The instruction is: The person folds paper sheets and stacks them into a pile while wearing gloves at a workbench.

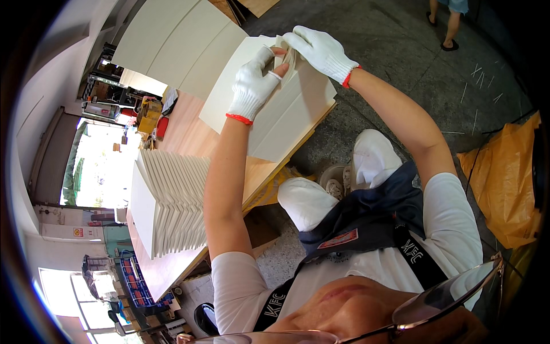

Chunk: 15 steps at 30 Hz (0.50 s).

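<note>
Paper sheets (293,62) atop the table (186,120) are pinched by the left hand (253,83); the right hand (321,51) covers their bent edge, its grip impossible to tell.

Head-worn fisheye — facing down, shirt (384,272) close, left hand (255,83) and right hand (321,53) farther out

Partly out of view

At the right end of the tabletop (186,123), the thumb of the right hand (322,54) is out of sight. The left forearm (229,183) covers a stretch of the near edge. A bystander (454,26) is cut off at the shorts (456,5).
</note>
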{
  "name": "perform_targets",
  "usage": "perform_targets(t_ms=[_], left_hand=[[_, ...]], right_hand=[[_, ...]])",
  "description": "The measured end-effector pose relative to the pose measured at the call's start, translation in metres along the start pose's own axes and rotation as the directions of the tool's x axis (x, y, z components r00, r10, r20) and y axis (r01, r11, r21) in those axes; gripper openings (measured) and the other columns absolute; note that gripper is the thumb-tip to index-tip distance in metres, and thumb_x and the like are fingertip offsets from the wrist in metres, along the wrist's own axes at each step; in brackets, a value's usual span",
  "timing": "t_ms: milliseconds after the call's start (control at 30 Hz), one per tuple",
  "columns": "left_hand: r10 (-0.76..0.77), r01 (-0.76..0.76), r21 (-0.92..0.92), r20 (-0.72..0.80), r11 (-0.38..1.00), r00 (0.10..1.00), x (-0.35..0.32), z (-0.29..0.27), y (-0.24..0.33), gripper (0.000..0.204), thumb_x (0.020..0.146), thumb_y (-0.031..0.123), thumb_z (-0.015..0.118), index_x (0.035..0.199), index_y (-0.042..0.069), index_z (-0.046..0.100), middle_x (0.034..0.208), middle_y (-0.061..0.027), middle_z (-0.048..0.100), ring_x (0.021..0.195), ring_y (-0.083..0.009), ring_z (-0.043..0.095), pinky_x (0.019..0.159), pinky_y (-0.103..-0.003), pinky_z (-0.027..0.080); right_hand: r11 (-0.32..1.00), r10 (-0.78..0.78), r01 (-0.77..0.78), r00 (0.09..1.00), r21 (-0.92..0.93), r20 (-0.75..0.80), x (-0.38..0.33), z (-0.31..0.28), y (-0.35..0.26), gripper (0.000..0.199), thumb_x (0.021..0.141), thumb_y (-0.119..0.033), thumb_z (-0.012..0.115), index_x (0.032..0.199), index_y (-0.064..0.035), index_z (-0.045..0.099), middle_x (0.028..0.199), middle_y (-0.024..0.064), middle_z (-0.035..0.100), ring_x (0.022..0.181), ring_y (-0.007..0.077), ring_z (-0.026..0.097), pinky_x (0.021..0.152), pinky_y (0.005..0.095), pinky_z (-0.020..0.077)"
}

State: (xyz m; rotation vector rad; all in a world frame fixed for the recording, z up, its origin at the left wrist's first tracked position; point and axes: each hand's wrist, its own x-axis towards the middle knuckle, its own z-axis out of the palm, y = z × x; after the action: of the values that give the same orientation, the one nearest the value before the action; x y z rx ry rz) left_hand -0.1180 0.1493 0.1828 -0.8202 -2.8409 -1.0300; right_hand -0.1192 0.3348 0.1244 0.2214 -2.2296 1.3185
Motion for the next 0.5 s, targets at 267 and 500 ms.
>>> perform_targets(t_ms=[267, 500], left_hand=[[0.252, -0.242, 0.083, -0.133, 0.967, 0.959, 0.002, 0.002, -0.01, 0.044, 0.091, 0.016, 0.061, 0.133, 0.011, 0.05, 0.103, -0.011, 0.067, 0.096, -0.0199, 0.063, 0.084, -0.032, 0.049], [0.198, -0.183, 0.188, -0.061, 0.965, 0.978, 0.0, 0.002, 0.001, 0.059, 0.083, 0.025, 0.071, 0.137, 0.014, 0.048, 0.122, -0.0156, 0.064, 0.112, -0.0307, 0.062, 0.095, -0.038, 0.048]], right_hand=[[0.997, 0.073, -0.072, 0.995, -0.013, 0.064, -0.001, -0.003, -0.006, 0.05, 0.096, -0.056, 0.042, 0.104, -0.0116, 0.061, 0.087, 0.0126, 0.063, 0.083, 0.0333, 0.061, 0.073, 0.0406, 0.0458], [0.996, 0.083, -0.082, 0.995, -0.02, 0.055, 0.001, -0.001, -0.001, 0.05, 0.096, -0.057, 0.043, 0.104, -0.0104, 0.06, 0.087, 0.0126, 0.063, 0.083, 0.0331, 0.061, 0.074, 0.0412, 0.0452]])
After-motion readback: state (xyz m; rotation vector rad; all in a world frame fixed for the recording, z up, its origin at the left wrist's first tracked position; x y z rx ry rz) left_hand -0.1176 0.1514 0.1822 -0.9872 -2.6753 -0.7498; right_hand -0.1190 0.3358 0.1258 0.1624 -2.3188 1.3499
